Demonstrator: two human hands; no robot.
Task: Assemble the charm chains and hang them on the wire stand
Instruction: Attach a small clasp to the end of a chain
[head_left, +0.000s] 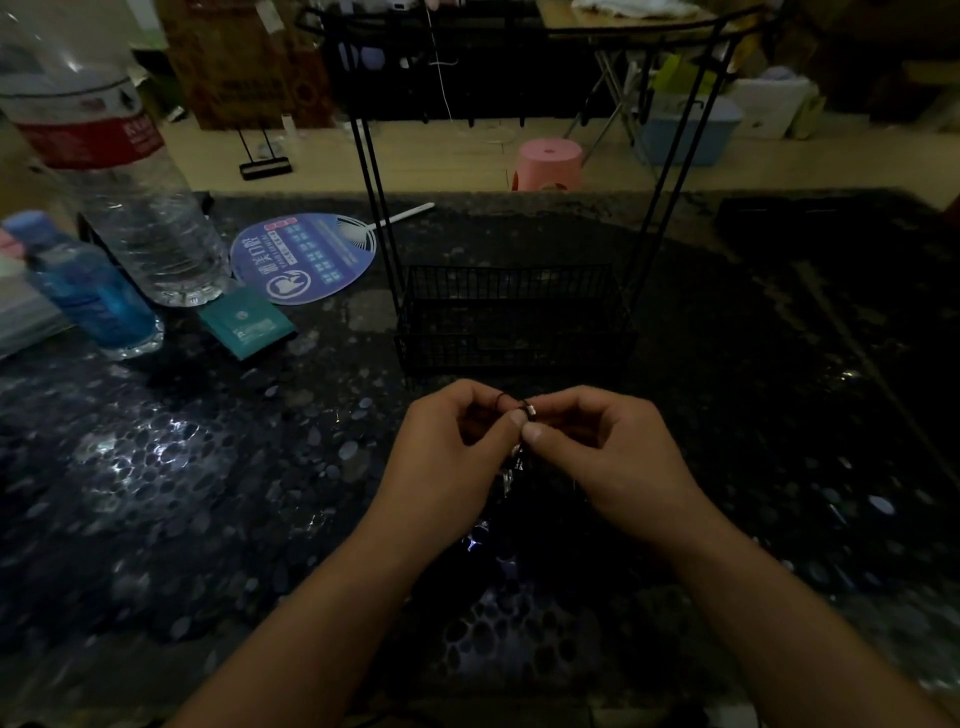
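A charm chain (513, 457) is pinched between the thumb and curled fingers of the left hand (447, 447) and the right hand (602, 447), just above the dark table (208, 493); its lower end is seen hanging between the wrists; beyond the hands, apart from them, the wire stand (514, 312) is set upright; a fan (304, 257) and a bottle (119, 171) are placed farther left.

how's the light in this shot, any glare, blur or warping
Head view: dim overall; glare patches on the glossy table; the charm chain between the left hand and right hand is dark and blurry; wide-angle lens bows the wire stand and the near water bottle.
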